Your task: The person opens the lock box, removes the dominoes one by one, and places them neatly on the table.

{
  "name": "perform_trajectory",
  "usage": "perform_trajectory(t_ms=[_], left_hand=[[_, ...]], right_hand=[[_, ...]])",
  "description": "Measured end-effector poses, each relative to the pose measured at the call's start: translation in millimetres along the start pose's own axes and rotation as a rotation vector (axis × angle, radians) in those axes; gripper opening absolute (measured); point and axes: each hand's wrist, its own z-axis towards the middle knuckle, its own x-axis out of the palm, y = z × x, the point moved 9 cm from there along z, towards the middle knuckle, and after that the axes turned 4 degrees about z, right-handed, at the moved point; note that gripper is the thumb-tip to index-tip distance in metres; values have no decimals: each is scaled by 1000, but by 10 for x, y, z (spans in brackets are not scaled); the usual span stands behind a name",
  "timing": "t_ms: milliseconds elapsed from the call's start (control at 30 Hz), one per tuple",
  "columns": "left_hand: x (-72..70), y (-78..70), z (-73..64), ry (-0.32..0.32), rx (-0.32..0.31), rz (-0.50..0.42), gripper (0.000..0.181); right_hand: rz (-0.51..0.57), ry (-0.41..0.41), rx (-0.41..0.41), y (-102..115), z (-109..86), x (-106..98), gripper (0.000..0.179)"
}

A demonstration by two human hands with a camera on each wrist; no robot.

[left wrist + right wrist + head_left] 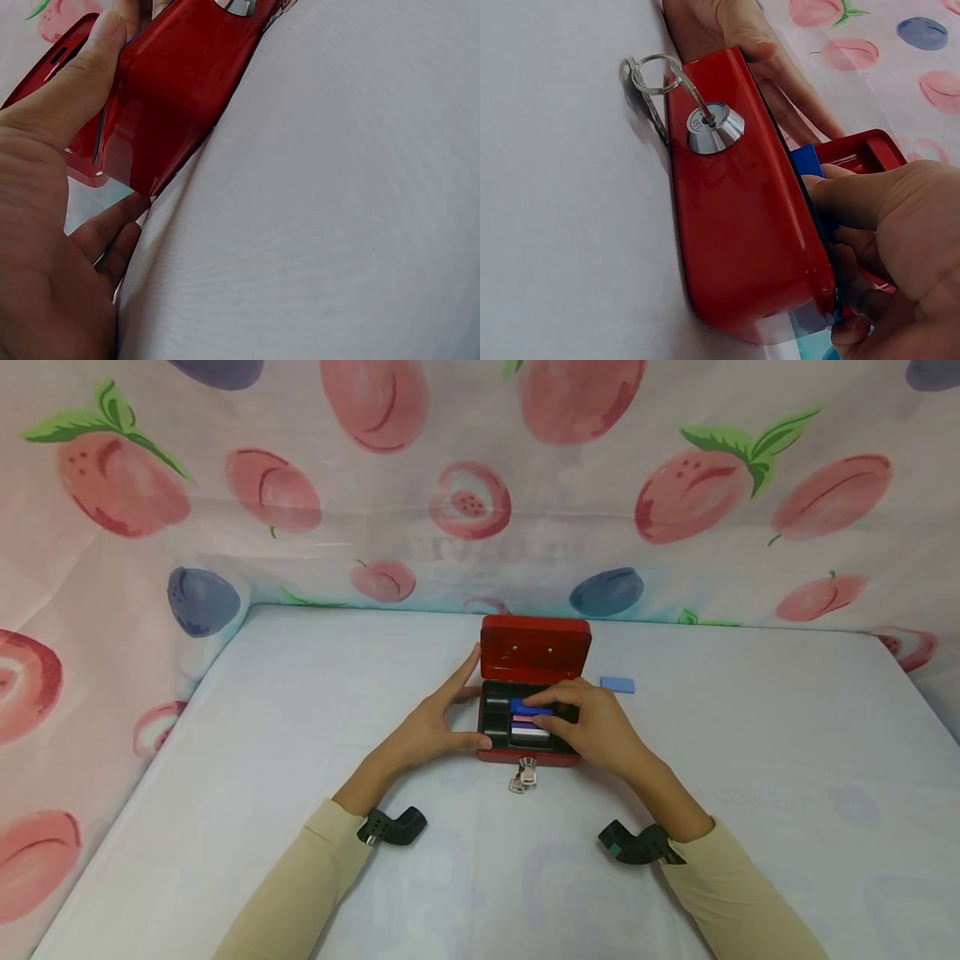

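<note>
A small red metal cash box stands with its lid raised, showing a black tray inside. My left hand braces the box's left side, thumb on the front rim and index finger stretched up beside the lid. Over the tray, my right hand pinches a blue bar between thumb and fingers. Below that bar lie narrow pink and purple pieces and a white bar in the same compartment. A round silver lock on the front has a key in it.
A key ring with a second key hangs from the lock against the white tabletop. One flat light-blue block lies right of the lid. A fruit-print cloth rises behind the table and on its left.
</note>
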Motion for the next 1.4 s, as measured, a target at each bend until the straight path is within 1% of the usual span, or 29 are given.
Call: perform_trajectory(t_ms=[133, 267, 433, 567, 733, 967, 1067, 1300, 1400], left_hand=[[3, 3, 3, 1, 0, 4, 103], [1, 1, 0, 1, 2, 5, 103], [4, -9, -5, 2, -1, -4, 102], [5, -17, -6, 3, -3, -13, 102], [8, -16, 2, 5, -7, -10, 102], [7, -8, 7, 0, -5, -4, 103], [9, -5, 9, -1, -1, -8, 103], [-7, -26, 6, -8, 15, -5, 103], [-9, -26, 8, -7, 14, -3, 103]], right_hand=[[5, -18, 4, 9, -1, -24, 24], [36, -22, 18, 25, -9, -66, 24], [55, -23, 6, 54, -22, -149, 24], [56, -39, -7, 62, -27, -244, 22], [61, -79, -22, 69, -36, -401, 21], [34, -118, -53, 55, -69, -603, 22], [43, -126, -35, 39, -78, -676, 22], [65, -146, 68, -66, -103, -832, 21], [60, -156, 90, -48, -119, -905, 22]])
